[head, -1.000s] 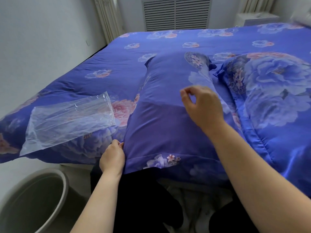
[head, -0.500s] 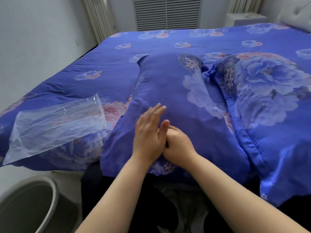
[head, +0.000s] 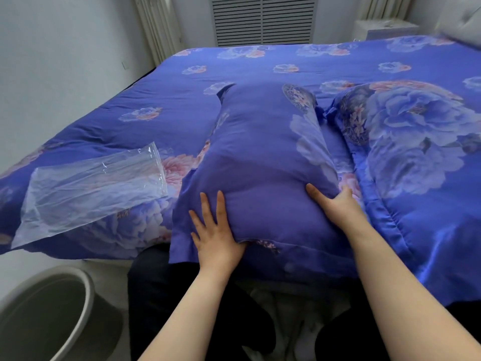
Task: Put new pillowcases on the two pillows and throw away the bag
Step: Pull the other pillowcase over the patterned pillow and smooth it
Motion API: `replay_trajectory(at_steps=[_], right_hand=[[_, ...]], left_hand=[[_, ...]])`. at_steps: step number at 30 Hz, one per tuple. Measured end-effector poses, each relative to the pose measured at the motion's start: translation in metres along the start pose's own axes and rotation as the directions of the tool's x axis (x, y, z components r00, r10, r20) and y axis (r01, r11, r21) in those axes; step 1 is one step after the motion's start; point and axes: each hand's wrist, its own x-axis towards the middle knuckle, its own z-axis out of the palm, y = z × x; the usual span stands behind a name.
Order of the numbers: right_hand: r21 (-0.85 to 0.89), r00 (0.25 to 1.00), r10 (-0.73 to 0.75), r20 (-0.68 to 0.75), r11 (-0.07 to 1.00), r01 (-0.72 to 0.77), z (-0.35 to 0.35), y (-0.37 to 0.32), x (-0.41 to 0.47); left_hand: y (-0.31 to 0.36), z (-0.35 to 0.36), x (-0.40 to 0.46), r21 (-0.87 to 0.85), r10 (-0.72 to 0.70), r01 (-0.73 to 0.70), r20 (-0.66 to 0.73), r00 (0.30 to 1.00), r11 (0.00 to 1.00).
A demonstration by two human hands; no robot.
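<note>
A pillow in a blue flowered pillowcase lies lengthwise on the bed, its near end at the bed's front edge. My left hand lies flat with straight fingers on the case's near left flap. My right hand presses the pillow's near right side, thumb on top, fingers partly hidden behind the pillow. A second pillow in a matching flowered case lies to the right. A clear plastic bag lies flat on the bed at the left.
The blue flowered quilt covers the whole bed. A grey round bin stands on the floor at the lower left, below the bag. A white wall is on the left; a radiator grille is beyond the bed.
My hands were together on the pillow's near middle half a second ago; now they have spread apart, left to the near left flap, right to the near right side.
</note>
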Motion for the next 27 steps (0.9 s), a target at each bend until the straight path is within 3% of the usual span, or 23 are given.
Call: replay_trajectory(at_steps=[3,5,7,10,12,15,17,20,22,24,27], right_hand=[[0.144,0.997,-0.051,0.055,0.989,0.043,-0.012,-0.005,0.003],[0.267,0.989,-0.148,0.021,0.954,0.138,-0.011,-0.011,-0.002],[0.358,0.962,-0.257,-0.090,0.893,0.272,-0.013,-0.018,-0.007],[0.386,0.918,-0.327,-0.223,0.835,0.392,-0.038,-0.034,-0.009],[0.358,0.874,-0.372,-0.312,0.806,0.471,-0.063,-0.046,-0.009],[0.286,0.827,-0.483,-0.287,0.781,0.555,-0.080,-0.060,-0.009],[0.257,0.837,-0.504,-0.212,0.798,0.545,-0.071,-0.060,-0.007],[0.286,0.870,-0.476,-0.130,0.822,0.493,-0.046,-0.055,-0.002],[0.277,0.875,-0.477,-0.080,0.833,0.479,-0.031,-0.057,-0.005],[0.256,0.857,-0.514,-0.042,0.823,0.507,-0.018,-0.065,-0.010],[0.294,0.808,-0.589,0.006,0.773,0.562,0.006,-0.081,-0.023]], left_hand=[[0.006,-0.006,0.003,-0.319,-0.044,0.011,-0.095,0.995,0.948],[0.015,-0.005,0.008,-0.564,-0.087,0.028,-0.078,0.993,0.825],[0.030,-0.007,0.016,-0.777,-0.108,0.032,-0.046,0.993,0.629],[0.069,-0.013,0.017,-0.981,-0.145,0.075,0.049,0.988,0.178],[0.098,-0.009,0.006,-0.987,-0.108,0.126,0.115,0.987,0.104],[0.112,0.009,-0.008,-0.955,-0.102,0.275,0.265,0.959,0.111],[0.099,0.011,-0.002,-0.941,-0.125,0.280,0.259,0.958,0.190],[0.064,0.005,0.011,-0.819,-0.053,0.225,0.232,0.971,0.528],[0.035,-0.005,0.018,-0.741,0.008,0.150,0.204,0.979,0.654],[0.016,-0.025,0.020,-0.682,0.020,0.051,0.096,0.995,0.729],[0.019,-0.067,0.016,-0.655,-0.004,-0.188,-0.281,0.960,0.732]])
